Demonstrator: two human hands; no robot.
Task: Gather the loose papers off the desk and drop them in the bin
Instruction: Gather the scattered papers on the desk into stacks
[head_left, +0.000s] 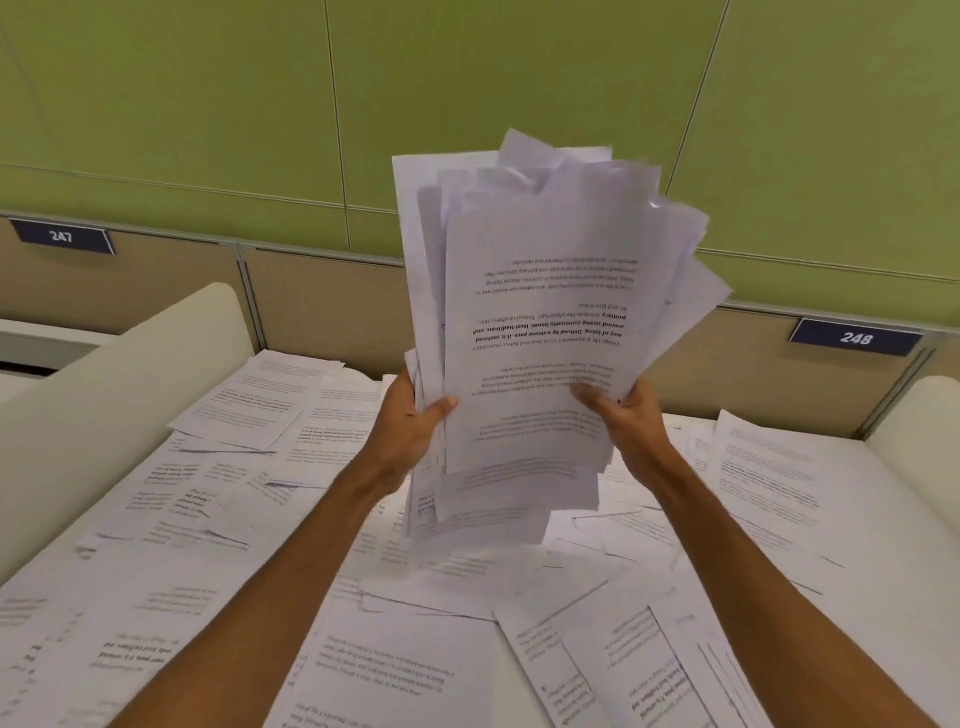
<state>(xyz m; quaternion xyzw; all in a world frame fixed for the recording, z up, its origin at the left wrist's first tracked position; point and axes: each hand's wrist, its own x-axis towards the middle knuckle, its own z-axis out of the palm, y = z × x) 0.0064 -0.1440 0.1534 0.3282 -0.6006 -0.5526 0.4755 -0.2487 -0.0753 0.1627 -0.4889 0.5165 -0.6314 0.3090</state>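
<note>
Now the left hand (410, 423) and right hand (626, 418) each grip a side of the ragged stack of papers (545, 312), raised upright above the desk (896, 525); their fingers behind it are hidden. Loose sheets (234, 493) cover the desk, print blurred.

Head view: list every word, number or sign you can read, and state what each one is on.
"247": white digits on the left number plate, dark blue.
"248": white digits on the right number plate, dark blue.
"strong community bonds, local traditions": upside-down bold print on the front sheet of the stack of papers; only partly legible, the rest blurred.
Loose papers: print too small and blurred to read.
</note>
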